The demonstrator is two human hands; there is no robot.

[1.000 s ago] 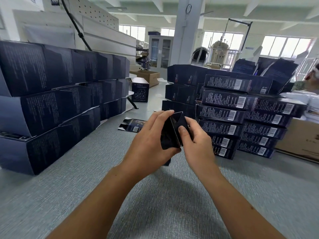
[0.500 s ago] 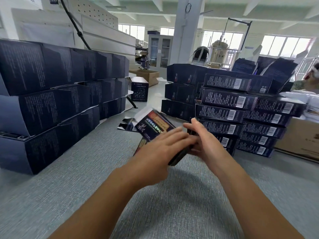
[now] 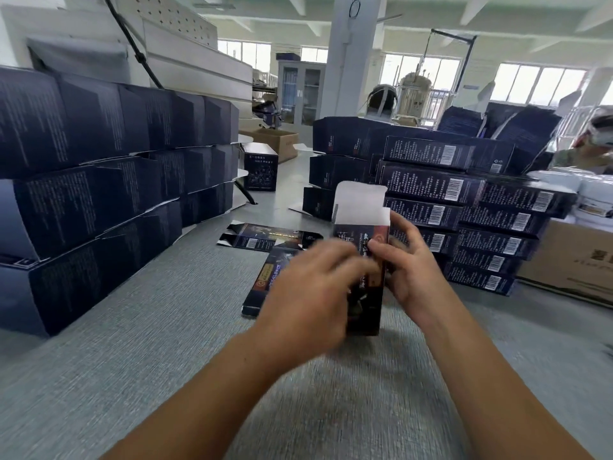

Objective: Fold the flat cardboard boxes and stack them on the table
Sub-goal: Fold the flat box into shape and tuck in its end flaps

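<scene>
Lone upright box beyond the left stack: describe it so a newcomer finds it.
Start at the white pillar. Left of its foot, past the left wall of boxes, is the dark box. It stands upright alone, a white drawing facing us.

Clock centred on the upright box [image 3: 363, 260]; 12 points away from the wearer.
- Upright box stands on the table [image 3: 132, 343], left hand [image 3: 308, 293] at 8, right hand [image 3: 411, 277] gripping its side at 3.
- Near flat box [image 3: 262, 287] at 9, on the table, partly under the left hand.
- Far flat box [image 3: 265, 237] at 10, behind the near one.
- Left stack [image 3: 99, 177] at 9 to 10, well apart.
- Right stack [image 3: 481, 220] at 1 to 2, just behind the right hand.
- Lone box [image 3: 260, 171] at 11, between the stacks.
- Carton [image 3: 570, 260] at 3, right of the right stack.
</scene>
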